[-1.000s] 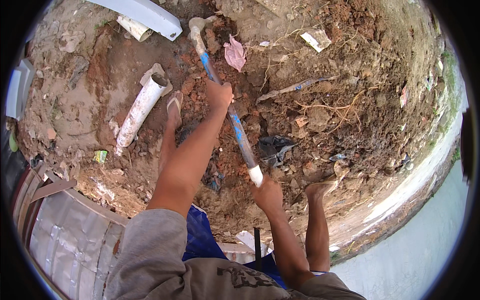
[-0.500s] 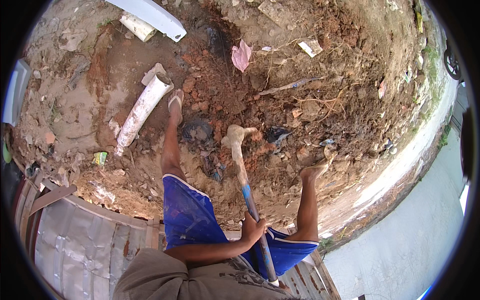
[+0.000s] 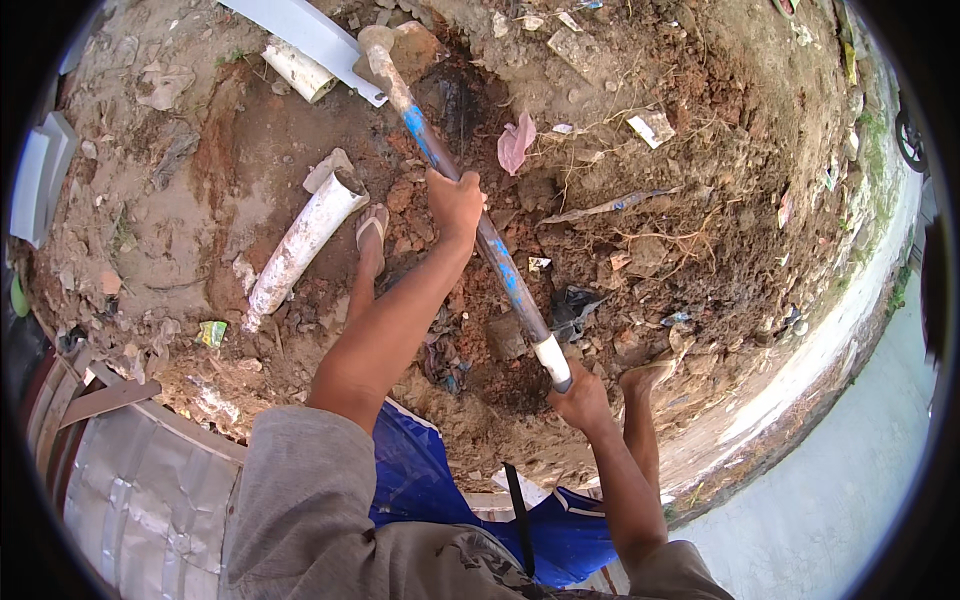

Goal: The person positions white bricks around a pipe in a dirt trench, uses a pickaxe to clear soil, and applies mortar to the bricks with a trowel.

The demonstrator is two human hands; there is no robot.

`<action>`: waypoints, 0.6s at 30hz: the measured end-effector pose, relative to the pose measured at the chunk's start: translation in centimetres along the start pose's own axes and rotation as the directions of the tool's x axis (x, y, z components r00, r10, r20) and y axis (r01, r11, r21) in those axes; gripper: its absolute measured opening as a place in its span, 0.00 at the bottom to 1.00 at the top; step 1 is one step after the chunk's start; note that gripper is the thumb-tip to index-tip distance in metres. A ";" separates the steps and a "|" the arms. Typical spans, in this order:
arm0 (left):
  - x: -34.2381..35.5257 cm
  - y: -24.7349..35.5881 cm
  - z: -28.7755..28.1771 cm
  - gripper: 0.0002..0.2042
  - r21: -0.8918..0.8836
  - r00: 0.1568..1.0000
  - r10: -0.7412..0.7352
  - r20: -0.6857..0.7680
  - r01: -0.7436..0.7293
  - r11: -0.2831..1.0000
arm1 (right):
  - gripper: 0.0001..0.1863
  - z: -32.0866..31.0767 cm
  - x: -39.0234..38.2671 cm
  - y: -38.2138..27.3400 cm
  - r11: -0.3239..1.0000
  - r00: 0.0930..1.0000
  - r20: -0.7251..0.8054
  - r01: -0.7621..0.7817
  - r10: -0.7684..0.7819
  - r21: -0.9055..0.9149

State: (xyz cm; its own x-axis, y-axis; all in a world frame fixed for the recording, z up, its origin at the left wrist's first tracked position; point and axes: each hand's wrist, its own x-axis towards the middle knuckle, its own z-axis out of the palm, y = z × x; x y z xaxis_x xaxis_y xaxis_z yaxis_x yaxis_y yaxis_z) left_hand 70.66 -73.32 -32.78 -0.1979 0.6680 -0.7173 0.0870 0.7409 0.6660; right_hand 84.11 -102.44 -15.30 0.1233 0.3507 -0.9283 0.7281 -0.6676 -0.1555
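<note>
A hoe [image 3: 499,262] with a brown handle marked with blue patches stretches slantwise over the dirt, its soil-caked head raised toward the far left. My left hand [image 3: 457,205] is wrapped round the middle of the handle, arm reaching forward. Down at the near end, just by the white band, my right hand [image 3: 581,397] is closed on the butt. Below the handle, a torn black plastic bag [image 3: 576,310] lies in dark loose soil [image 3: 520,385] between my sandalled feet. The hoe's head overlaps a pale panel in this view; whether they touch I cannot tell.
A dirty white pipe [image 3: 303,246] lies left of my left foot [image 3: 372,225]. Farther off are a shorter pipe [image 3: 298,70], the long pale panel [image 3: 300,38] and a pink scrap [image 3: 516,143]. Corrugated metal sheets [image 3: 150,490] border the near left; a pale wall [image 3: 810,480] runs along the right.
The hoe's head has swung up and away to the far left from the soil between my feet. My left hand has moved forward with it, and my right hand has come into sight.
</note>
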 end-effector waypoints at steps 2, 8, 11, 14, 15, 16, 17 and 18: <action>3.1 -0.9 1.0 0.18 0.038 0.999 0.032 -0.019 -0.031 0.999 | 0.22 -1.9 4.0 -0.9 0.976 0.994 -0.062 0.097 -0.086 0.195; 2.3 -3.8 8.5 0.17 0.205 0.988 0.124 -0.091 -0.103 0.973 | 0.36 0.2 12.1 13.2 0.992 0.992 -0.082 0.087 -0.095 -0.096; 2.2 -3.7 8.5 0.17 -0.028 0.995 0.075 -0.068 -0.077 0.997 | 0.36 0.0 13.4 13.6 0.986 0.993 -0.111 0.013 -0.031 -0.164; 2.1 -3.9 7.3 0.16 -0.208 0.997 0.042 -0.065 -0.055 0.976 | 0.34 -0.7 13.5 12.1 0.990 0.990 -0.078 -0.125 0.119 -0.068; 2.2 -3.8 7.6 0.16 -0.255 0.999 0.003 -0.046 -0.015 0.967 | 0.31 -0.1 13.4 13.2 0.994 0.995 -0.082 -0.070 0.064 -0.079; 2.4 -3.6 7.8 0.16 -0.253 0.999 0.006 -0.038 -0.016 0.967 | 0.29 0.6 13.6 14.2 0.996 0.996 -0.085 -0.015 0.008 -0.091; 3.0 -3.6 7.8 0.17 -0.203 0.999 0.024 -0.036 -0.031 0.979 | 0.29 1.2 14.3 13.9 0.996 0.996 -0.088 -0.013 0.005 -0.086; 3.3 -3.6 7.6 0.18 -0.150 0.999 0.039 -0.032 -0.043 0.988 | 0.26 1.9 14.9 13.1 0.996 0.994 -0.103 0.027 -0.036 -0.089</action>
State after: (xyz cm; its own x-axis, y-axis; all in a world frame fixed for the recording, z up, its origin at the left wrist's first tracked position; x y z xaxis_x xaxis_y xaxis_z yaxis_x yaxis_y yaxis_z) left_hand 77.14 -73.23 -39.14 -0.2260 0.6937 -0.6839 -0.0522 0.6924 0.7196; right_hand 94.19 -107.23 -31.84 0.1660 0.4404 -0.8823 0.7880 -0.5972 -0.1498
